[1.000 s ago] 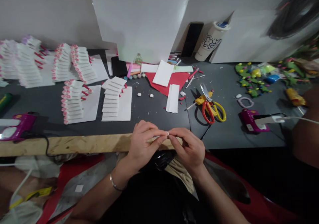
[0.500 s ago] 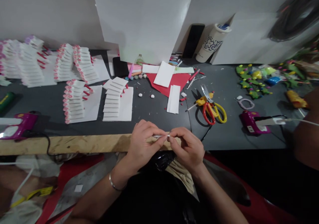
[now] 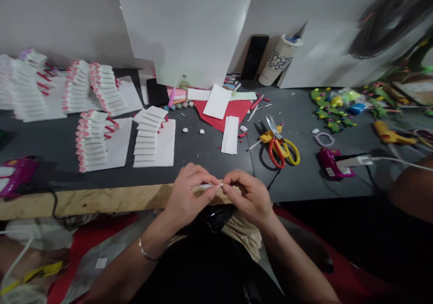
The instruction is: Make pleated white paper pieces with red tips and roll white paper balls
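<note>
Above the table's front edge, my left hand pinches a thin white piece, seen nearly edge-on, perhaps paper or foam. My right hand has its thumb and forefinger closed on the tip at the other end, and the fingertips of both hands almost meet. Beyond my hands lie narrow white strips, two small white lumps and a white rectangular sheet on red sheet material. To the left, a fanned row of white pieces with red sticks rests on a white card.
Scissors with red and yellow handles lie at right over a yellow tool. Further right are a purple power strip and a person's arm. A tumbler and a dark phone-like slab stand at the back. More pink-tipped rows sit left.
The view has shifted slightly to the right, so the table things appear further left. Both hands keep their pinch on the thin white piece, with little visible movement.
</note>
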`<state>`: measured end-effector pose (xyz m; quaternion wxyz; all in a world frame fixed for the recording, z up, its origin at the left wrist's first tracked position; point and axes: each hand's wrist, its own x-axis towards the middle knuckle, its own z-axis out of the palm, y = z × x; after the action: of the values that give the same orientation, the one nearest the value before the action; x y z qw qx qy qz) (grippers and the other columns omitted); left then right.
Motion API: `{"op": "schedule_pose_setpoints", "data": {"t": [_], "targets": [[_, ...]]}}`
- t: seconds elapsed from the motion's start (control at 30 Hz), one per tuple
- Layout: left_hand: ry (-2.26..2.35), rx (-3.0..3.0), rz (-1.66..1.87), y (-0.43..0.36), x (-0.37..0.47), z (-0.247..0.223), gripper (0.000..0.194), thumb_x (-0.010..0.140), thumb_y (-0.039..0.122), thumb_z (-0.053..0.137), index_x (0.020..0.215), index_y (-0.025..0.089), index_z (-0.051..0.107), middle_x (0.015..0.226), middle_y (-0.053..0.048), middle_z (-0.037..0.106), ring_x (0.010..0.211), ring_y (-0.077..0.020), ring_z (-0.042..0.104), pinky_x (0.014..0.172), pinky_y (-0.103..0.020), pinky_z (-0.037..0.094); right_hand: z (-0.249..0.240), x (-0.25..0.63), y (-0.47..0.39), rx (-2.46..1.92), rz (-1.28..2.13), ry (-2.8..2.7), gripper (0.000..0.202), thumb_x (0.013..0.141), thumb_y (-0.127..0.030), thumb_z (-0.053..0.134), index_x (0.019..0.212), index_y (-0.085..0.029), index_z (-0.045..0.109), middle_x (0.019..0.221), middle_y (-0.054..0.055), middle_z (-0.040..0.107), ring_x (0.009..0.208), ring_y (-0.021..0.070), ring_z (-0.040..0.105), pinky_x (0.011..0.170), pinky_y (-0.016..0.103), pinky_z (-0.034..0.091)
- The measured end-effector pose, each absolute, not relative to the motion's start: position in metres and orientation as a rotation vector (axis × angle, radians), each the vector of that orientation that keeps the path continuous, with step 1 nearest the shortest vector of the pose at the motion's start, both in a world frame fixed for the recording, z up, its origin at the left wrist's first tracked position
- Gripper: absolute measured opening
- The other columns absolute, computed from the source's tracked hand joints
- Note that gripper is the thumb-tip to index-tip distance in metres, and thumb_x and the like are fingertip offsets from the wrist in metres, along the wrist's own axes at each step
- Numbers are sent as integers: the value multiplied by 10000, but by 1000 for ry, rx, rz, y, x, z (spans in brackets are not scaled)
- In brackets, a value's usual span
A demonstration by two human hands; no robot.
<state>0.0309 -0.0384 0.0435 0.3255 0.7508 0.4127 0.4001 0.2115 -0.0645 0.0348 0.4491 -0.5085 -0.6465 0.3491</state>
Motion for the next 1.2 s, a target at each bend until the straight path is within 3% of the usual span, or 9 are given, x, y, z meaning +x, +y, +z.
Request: {"op": "schedule_pose_setpoints", "data": {"t": [0.27, 0.47, 0.73, 0.93, 1.2], "targets": [[884, 1838, 1040, -34, 21, 43, 55, 867, 268, 669, 836, 255, 713, 770, -8, 671, 730, -148, 597, 679, -302, 490, 34, 216, -58, -992, 1470, -1455, 217, 872, -391, 651, 812, -184, 630, 695, -22, 577, 604, 89, 508, 545, 218, 429], [830, 1885, 960, -33, 17, 41, 154, 879, 303, 682, 1012, 331, 754, 806, -17, 690, 742, -156, 618, 657, -300, 510, 28, 215, -49, -856, 1895, -1280, 322, 796, -482, 727, 763, -185, 607, 619, -56, 575, 525, 65, 508, 518, 202, 443], [882, 2057, 1065, -31, 13, 40, 127, 896, 308, 655, 949, 318, 770, 818, -15, 660, 752, -148, 609, 681, -297, 505, 23, 211, -43, -848, 2010, -1126, 329, 740, -457, 789, 751, -174, 620, 570, -65, 599, 516, 60, 525, 539, 192, 425], [1030, 2026, 1082, -31, 15, 44, 101, 873, 305, 662, 852, 278, 757, 774, -7, 657, 724, -153, 614, 664, -293, 512, 23, 200, -44, -999, 1806, -1096, 386, 717, -528, 776, 747, -190, 591, 598, -55, 596, 529, 84, 548, 526, 214, 460], [1340, 1966, 1204, -35, 26, 37, 81, 855, 279, 670, 839, 262, 748, 811, -5, 663, 755, -165, 628, 705, -316, 519, 27, 184, -55, -1254, 781, -1446, 88, 869, -287, 624, 844, -218, 673, 787, 22, 705, 734, 141, 646, 698, 277, 537]]}}
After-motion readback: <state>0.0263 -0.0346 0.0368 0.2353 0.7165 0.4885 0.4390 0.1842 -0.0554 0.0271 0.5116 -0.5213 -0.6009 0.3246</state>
